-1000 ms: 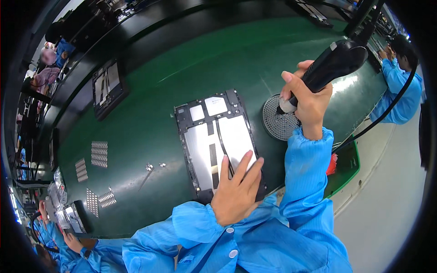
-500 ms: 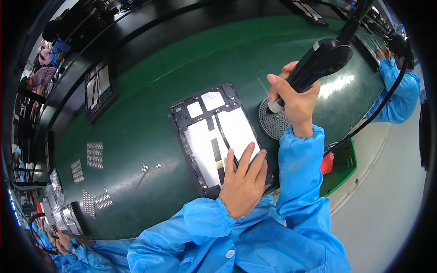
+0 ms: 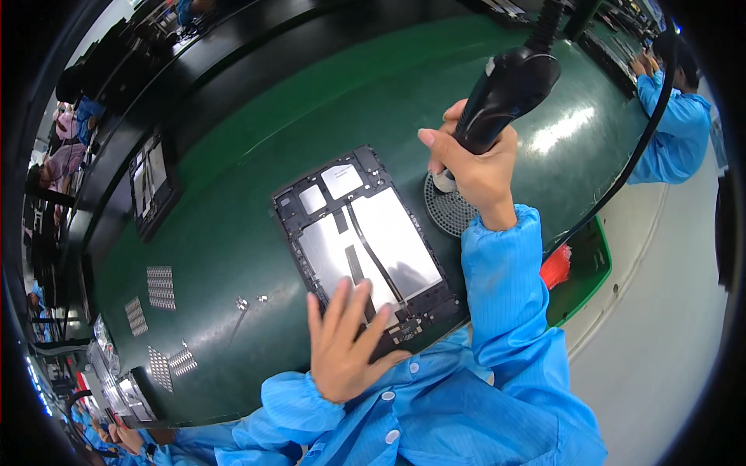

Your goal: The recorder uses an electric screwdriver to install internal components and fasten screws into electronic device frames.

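A tablet housing (image 3: pixel 396 233) with silver-white panels and a black frame lies opened on the green bench, tilted slightly. My left hand (image 3: pixel 346 349) is over its lower left edge, fingers spread and holding nothing; whether the fingertips touch the panel I cannot tell. My right hand (image 3: pixel 482 167) is wrapped round the handle of a black corded hand tool (image 3: pixel 509 89) to the right of the housing. The tool's lower end is partly hidden by my fingers, above a round grey perforated disc (image 3: pixel 449 210) on the bench.
Several sheets of small metal pieces (image 3: pixel 161 287) and a few loose small parts (image 3: pixel 242 304) lie on the left. Another tablet housing (image 3: pixel 151 182) is at the far left. A green bin (image 3: pixel 594 279) with red material stands right; a black cable (image 3: pixel 622 186) hangs beside a co-worker (image 3: pixel 672 128).
My left hand has moved left and down from the housing's right-hand panel, its fingers spreading wider. My right hand keeps hold of the tool. The whole view has shifted a little.
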The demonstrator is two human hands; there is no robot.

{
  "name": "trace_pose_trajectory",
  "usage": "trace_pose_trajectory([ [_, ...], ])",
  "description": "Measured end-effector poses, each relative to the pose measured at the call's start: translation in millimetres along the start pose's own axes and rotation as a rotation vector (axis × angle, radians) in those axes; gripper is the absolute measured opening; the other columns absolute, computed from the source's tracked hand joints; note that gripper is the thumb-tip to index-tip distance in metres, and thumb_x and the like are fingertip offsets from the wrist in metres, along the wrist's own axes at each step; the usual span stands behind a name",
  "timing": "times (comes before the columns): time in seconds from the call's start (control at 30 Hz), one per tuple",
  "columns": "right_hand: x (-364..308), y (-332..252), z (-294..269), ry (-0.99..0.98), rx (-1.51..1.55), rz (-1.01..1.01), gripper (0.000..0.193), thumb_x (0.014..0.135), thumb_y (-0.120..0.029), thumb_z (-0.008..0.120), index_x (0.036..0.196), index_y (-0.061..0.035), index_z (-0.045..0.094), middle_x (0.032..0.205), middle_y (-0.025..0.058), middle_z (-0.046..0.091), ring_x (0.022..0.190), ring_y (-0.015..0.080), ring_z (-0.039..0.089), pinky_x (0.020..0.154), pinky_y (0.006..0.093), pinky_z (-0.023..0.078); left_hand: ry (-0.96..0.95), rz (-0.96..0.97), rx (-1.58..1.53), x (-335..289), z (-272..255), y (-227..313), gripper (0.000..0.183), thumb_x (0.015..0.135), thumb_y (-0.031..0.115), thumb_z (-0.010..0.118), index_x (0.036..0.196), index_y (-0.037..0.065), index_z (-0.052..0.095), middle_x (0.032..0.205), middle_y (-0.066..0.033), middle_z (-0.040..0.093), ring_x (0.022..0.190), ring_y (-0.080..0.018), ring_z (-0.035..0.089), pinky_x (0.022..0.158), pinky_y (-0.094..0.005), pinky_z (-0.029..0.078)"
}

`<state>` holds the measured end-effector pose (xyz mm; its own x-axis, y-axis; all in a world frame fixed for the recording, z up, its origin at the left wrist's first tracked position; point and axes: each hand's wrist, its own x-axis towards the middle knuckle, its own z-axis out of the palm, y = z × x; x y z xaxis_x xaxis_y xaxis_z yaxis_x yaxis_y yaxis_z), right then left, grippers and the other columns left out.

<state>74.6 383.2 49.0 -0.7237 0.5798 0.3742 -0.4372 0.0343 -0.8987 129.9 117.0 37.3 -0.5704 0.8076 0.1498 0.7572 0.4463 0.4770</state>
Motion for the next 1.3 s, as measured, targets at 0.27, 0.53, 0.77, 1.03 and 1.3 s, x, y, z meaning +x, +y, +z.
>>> trace_pose_trajectory([
  [0.27,-3.1,-7.9,5.1,0.032,-0.043,0.022,0.027,0.073,0.005,0.072,0.094,0.0023,0.054,0.062,0.0041,0.059,0.049,0.0100,0.055,0.044,0.0226,0.043,0.146,-0.247,-0.319,-33.7,2.2,-32.9,0.101,0.051,0.028,0.089,0.135,0.002,0.040,0.143,-0.0278,0.030,0.132,-0.0411,0.033,0.108,-0.0525,0.024],
  [0.53,-11.3,-31.1,26.8,-0.007,0.107,-0.109,0.032,0.074,0.008,0.068,0.101,0.0013,0.051,0.062,0.0060,0.058,0.049,0.0130,0.056,0.047,0.0256,0.046,0.162,-0.256,-0.282,-32.3,4.1,-32.4,0.089,0.051,0.024,0.090,0.126,-0.004,0.050,0.141,-0.0267,0.034,0.131,-0.0386,0.036,0.107,-0.0427,0.028],
  [0.77,-16.6,-36.3,48.7,-0.110,-0.030,-0.143,0.033,0.074,0.005,0.070,0.101,0.0025,0.052,0.062,0.0067,0.059,0.048,0.0133,0.055,0.048,0.0253,0.046,0.219,-0.216,-0.287,-30.8,8.0,-33.6,0.082,0.057,0.027,0.086,0.125,-0.001,0.052,0.140,-0.0272,0.035,0.128,-0.0389,0.039,0.106,-0.0466,0.029],
  [1.03,-4.1,-12.4,8.0,0.037,-0.047,-0.095,0.025,0.073,0.007,0.069,0.092,0.0014,0.054,0.062,0.0057,0.058,0.048,0.0135,0.055,0.047,0.0256,0.044,0.243,-0.127,-0.261,-31.1,8.7,-34.4,0.074,0.057,0.024,0.086,0.122,0.004,0.056,0.142,-0.0251,0.034,0.130,-0.0415,0.035,0.106,-0.0470,0.029],
  [1.3,-2.9,-5.3,7.5,0.039,-0.034,-0.059,0.026,0.071,0.006,0.073,0.089,0.0016,0.055,0.063,0.0047,0.059,0.049,0.0125,0.057,0.046,0.0236,0.044,0.186,-0.144,-0.186,-31.2,10.3,-32.2,0.067,0.063,0.029,0.083,0.120,0.004,0.058,0.141,-0.0252,0.035,0.131,-0.0413,0.033,0.104,-0.0510,0.027],
])
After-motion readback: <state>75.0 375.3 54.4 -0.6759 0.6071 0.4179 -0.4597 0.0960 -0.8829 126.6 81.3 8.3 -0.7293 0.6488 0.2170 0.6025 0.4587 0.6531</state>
